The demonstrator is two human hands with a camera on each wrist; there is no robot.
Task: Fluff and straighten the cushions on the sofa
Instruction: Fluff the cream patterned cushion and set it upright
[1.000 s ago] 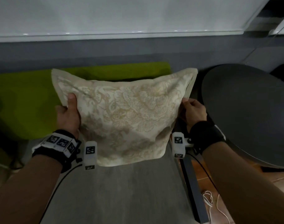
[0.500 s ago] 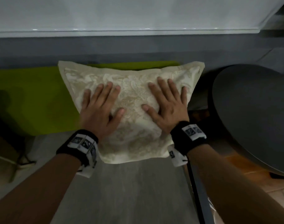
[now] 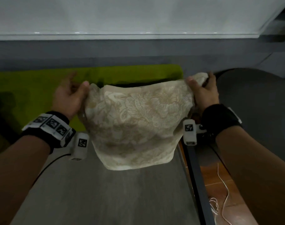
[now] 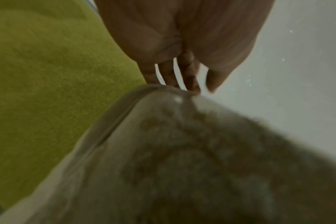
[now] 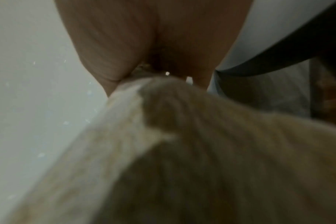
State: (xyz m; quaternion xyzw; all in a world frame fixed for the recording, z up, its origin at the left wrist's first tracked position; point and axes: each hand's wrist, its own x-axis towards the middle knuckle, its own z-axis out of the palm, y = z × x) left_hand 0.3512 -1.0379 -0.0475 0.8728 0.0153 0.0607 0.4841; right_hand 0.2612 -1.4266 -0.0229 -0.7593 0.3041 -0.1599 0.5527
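1. My left hand (image 3: 68, 96) pinches the top left corner of the cream floral-embroidered fabric cushion (image 3: 135, 122); my right hand (image 3: 203, 93) bunches its top right corner.
2. The cushion hangs between my hands above the grey sofa seat (image 3: 106, 192), in front of the lime-green fabric pad (image 3: 33, 88).
3. Risk, I judge: the left pinch is thin, so a hard shake could slip that corner free, or swing the cushion off the seat's right edge.
4. Count: one cushion, one green pad, two hands.

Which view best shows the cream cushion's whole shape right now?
Head view: the cream cushion shows edge to edge, a top corner in each hand. The left wrist view and right wrist view give only blurred corner close-ups.
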